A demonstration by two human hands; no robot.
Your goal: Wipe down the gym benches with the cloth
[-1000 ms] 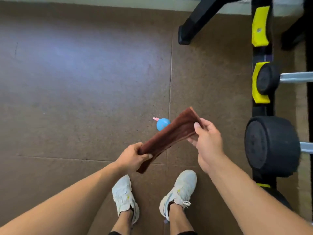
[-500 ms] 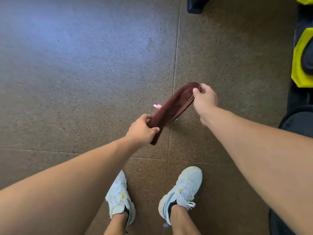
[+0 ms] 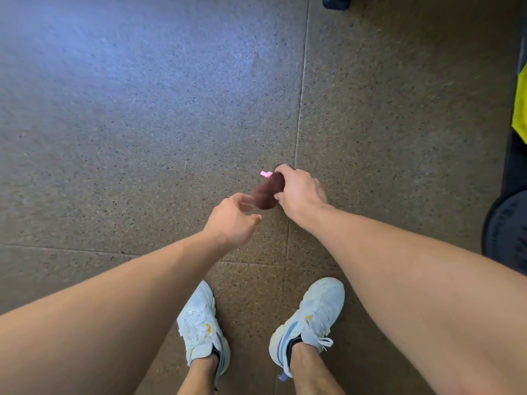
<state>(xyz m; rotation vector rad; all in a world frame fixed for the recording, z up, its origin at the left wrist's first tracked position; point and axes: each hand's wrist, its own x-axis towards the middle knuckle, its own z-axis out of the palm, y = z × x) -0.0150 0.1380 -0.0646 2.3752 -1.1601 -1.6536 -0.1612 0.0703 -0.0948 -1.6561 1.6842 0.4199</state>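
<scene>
The dark brown cloth (image 3: 269, 192) hangs bunched over the floor in front of me. My right hand (image 3: 301, 192) grips its upper end, fingers curled round the fabric. My left hand (image 3: 233, 220) is just left of the cloth's lower end, blurred, fingers loosely curled with nothing in them. The gym bench shows only at the right edge: a yellow part (image 3: 520, 109) and a black foam roller (image 3: 506, 232).
A pink spray nozzle (image 3: 265, 173) pokes out behind the cloth; its bottle is hidden. A black frame foot (image 3: 335, 1) sits at the top edge. Speckled rubber floor tiles (image 3: 142, 138) spread to the left. My two white shoes (image 3: 204, 329) stand below.
My left hand has let go of the cloth's lower end, and the stretched cloth has collapsed into a bunch in my right hand. The camera tilted further down and left, pushing the bench out of view.
</scene>
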